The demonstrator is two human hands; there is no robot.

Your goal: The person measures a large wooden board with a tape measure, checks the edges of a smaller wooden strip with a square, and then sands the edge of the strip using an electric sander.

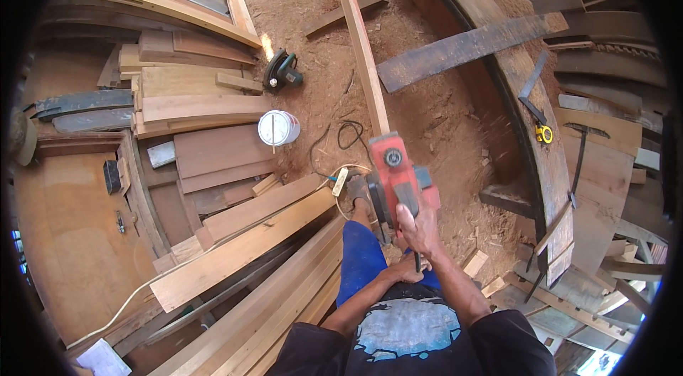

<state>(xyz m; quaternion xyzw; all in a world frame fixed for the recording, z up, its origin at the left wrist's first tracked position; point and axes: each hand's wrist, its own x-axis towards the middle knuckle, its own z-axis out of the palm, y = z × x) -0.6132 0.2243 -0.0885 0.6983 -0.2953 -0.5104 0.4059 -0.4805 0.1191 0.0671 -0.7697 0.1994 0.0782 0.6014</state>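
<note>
My right hand (420, 228) is wrapped round the dark handle of a red electric planer (392, 170). The planer lies in line with the near part of a long, narrow wooden beam (359, 41), which runs away from me. Close to my body, my left hand (408, 269) is closed below the right wrist, beside a short black length that looks like the planer's cord (417, 262). My right forearm partly hides the left fingers, so what they grip is unclear.
A circular saw (283, 71) and a white bucket (279, 128) stand on the sawdust-covered ground at left. Stacked boards (206, 102) fill the left side. At right, a thick timber (523, 77) carries a yellow tape measure (544, 134); a hammer (582, 155) lies beyond. An extension socket (341, 182) sits near my foot.
</note>
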